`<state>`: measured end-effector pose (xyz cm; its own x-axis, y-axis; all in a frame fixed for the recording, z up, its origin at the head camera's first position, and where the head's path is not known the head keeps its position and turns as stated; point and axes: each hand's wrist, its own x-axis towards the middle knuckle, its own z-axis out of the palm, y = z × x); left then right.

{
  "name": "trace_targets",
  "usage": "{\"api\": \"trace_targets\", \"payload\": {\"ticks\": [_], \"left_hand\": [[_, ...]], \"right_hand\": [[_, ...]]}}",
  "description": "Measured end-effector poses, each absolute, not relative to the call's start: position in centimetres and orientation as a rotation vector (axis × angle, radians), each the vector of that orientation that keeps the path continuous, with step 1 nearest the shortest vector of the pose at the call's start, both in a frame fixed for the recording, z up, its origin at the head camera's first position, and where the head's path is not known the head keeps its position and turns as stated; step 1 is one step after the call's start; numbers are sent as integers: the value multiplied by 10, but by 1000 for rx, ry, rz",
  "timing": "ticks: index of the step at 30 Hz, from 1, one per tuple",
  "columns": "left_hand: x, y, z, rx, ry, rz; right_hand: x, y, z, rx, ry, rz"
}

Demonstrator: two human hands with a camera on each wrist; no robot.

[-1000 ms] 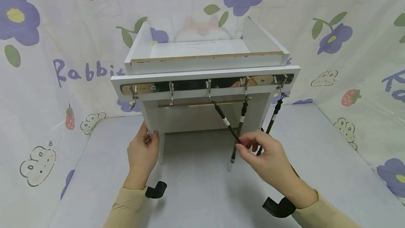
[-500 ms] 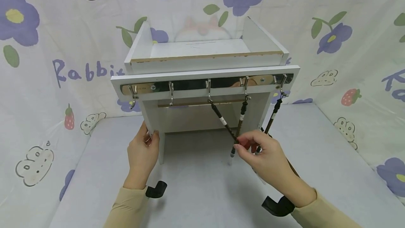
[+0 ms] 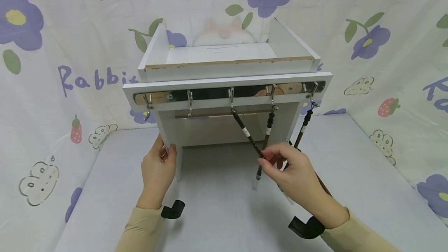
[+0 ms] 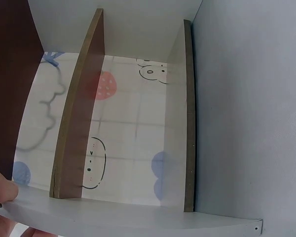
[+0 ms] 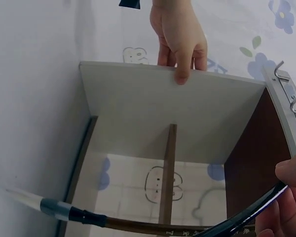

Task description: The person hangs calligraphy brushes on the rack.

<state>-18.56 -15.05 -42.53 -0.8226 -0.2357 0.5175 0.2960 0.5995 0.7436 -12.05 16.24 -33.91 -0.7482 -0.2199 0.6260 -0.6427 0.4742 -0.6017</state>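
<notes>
Your right hand [image 3: 292, 170] pinched a slim dark brush [image 3: 246, 132] between thumb and fingers, and the brush slanted from that grip toward 11 o'clock, its upper end at the middle hook [image 3: 231, 98] of the metal rail [image 3: 210, 93]. Right behind it, a second brush [image 3: 268, 129] hung from the next hook and crossed its line close to your fingers (whether the two touched, you could not tell). At 2 o'clock from your grip, a third brush [image 3: 303, 129] hung from the end hook, its lower part half hidden by your hand. At 9 o'clock, your left hand [image 3: 159, 172] gripped the side panel [image 3: 167, 127] of the white stand [image 3: 227, 71], thumb on one face and fingers on the other. Two more hooks [image 3: 190, 102] stood at 10 o'clock from your grip. Black curved pieces [image 3: 173, 210] sat at both wrists, above the pale surface [image 3: 217, 209], and a flower-printed cloth [image 3: 105, 26] rose at 12 o'clock behind everything.
</notes>
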Motion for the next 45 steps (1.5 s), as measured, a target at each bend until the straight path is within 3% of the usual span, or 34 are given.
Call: {"api": "trace_targets", "payload": {"ticks": [19,45], "left_hand": [[-185,-152,-426,-44,-2239,-1192],[-185,-150,-427,-48,-2238,-1182]], "right_hand": [[-141,176,-383,634,-2415,1263],[-155,111,-412,480,-2343,1619]]}}
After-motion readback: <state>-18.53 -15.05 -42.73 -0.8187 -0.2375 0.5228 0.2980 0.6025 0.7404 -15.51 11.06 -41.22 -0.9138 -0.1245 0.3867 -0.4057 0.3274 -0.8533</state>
